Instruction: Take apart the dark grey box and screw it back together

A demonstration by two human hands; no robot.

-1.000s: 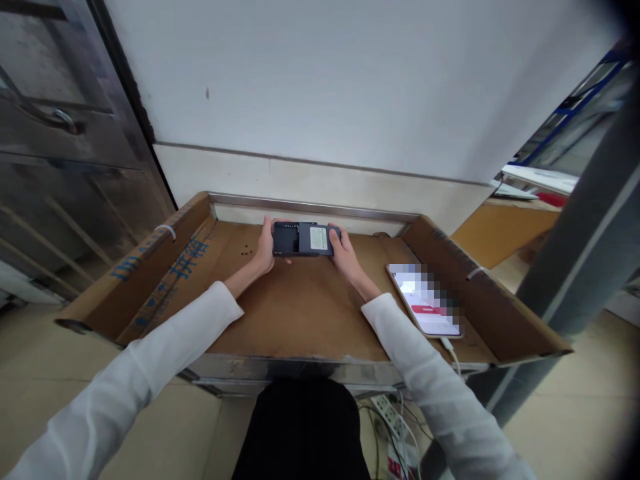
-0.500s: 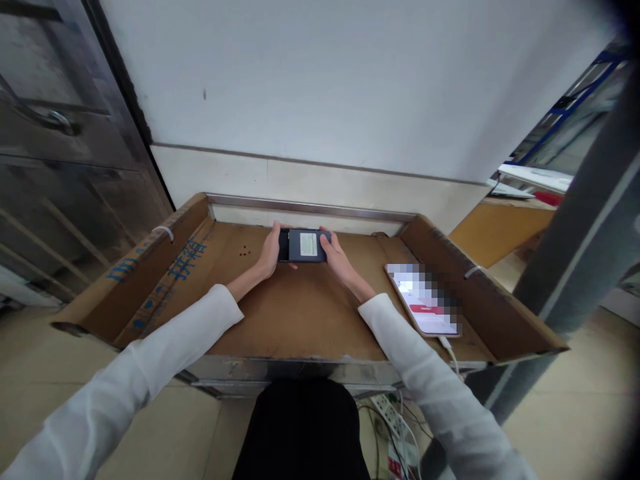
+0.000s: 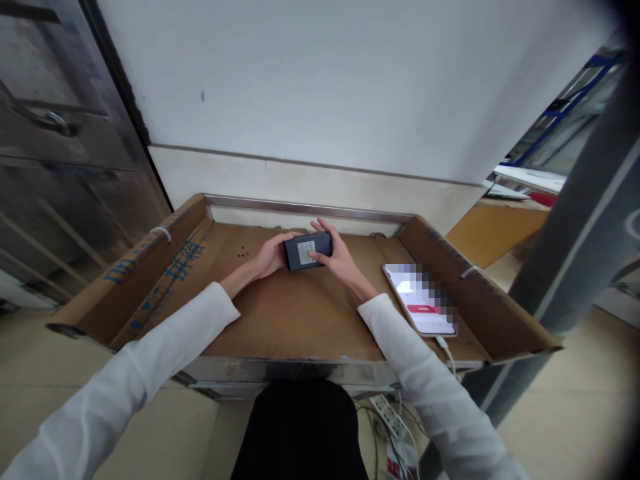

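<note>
A small dark rectangular device (image 3: pixel 295 259) with a pale label on its face and a row of slots along its far edge is held above the cardboard. My left hand (image 3: pixel 271 257) grips its left end, the fingers partly hidden by it. From the right, my right hand (image 3: pixel 341 259) holds the other end, thumb across the label and some fingertips raised behind the far edge. The device is slightly tilted. Several tiny dark specks (image 3: pixel 243 252), perhaps screws or holes, show on the cardboard to the left of my left hand.
A cardboard-lined tray (image 3: pixel 280 320) with raised sides covers the work surface. On its right a lit phone (image 3: pixel 420 300) lies with a white cable (image 3: pixel 445 350) plugged in. A wall stands behind, a metal door (image 3: pixel 75 133) to the left, a grey post (image 3: pixel 575 247) to the right.
A darker part that stuck out at the device's left end no longer shows. The device has turned and tilted, showing its slotted edge. My right thumb has moved onto the label.
</note>
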